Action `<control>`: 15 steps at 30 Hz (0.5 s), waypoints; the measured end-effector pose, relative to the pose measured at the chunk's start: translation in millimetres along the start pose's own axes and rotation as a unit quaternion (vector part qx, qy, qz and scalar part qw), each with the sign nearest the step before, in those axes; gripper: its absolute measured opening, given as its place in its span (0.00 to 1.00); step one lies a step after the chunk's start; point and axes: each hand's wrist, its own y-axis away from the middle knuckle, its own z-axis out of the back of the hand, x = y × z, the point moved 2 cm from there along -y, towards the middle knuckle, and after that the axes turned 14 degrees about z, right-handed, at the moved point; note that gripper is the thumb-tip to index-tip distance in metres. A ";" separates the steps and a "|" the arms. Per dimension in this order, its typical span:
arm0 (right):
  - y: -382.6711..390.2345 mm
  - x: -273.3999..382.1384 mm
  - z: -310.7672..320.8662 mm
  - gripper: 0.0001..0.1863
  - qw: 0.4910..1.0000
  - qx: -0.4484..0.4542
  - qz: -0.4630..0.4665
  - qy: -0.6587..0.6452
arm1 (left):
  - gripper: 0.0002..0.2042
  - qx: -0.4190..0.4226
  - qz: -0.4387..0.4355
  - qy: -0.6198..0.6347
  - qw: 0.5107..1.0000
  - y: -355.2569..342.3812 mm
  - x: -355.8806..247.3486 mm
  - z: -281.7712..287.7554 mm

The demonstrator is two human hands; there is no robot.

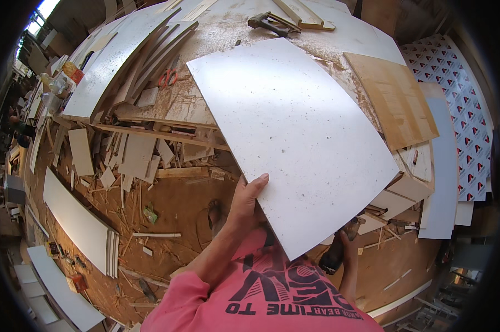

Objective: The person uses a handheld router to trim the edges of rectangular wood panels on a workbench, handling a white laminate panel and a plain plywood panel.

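My left hand [248, 200] is closed on the left edge of a white panel [305, 133], its thumb on top and its other fingers out of sight underneath. The panel is tilted in front of me over the near part of the workbench [222, 33], and dark specks dot its face. At the panel's lower right edge, my right hand [347, 243] is wrapped around a dark handheld power tool [332, 257]. The panel partly covers this tool, so its exact kind cannot be made out.
On the bench lie a black power tool [267, 23], red-handled scissors [167, 77], stacked curved-looking strips [150, 61] and a plywood sheet [391, 99]. Wood offcuts [136, 155] litter the floor below. White panels [78, 216] stand at the left, and a patterned sheet [449, 110] leans at the right.
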 end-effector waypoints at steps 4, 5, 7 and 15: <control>-19.6 -0.1 8.4 0.36 1.000 -0.004 -0.001 0.026 | 0.24 -0.031 -0.071 0.038 0.996 12.2 24.0 -4.4; -24.7 0.6 9.6 0.36 0.999 0.004 0.004 0.034 | 0.23 -0.036 -0.080 0.048 0.995 15.4 27.0 -6.3; -34.5 7.6 5.7 0.37 0.998 0.024 0.015 0.048 | 0.22 -0.050 -0.102 0.073 0.991 20.1 32.7 -6.3; -40.7 27.0 2.2 0.32 0.998 0.054 0.015 0.016 | 0.18 -0.120 -0.142 0.062 0.981 7.7 70.2 17.1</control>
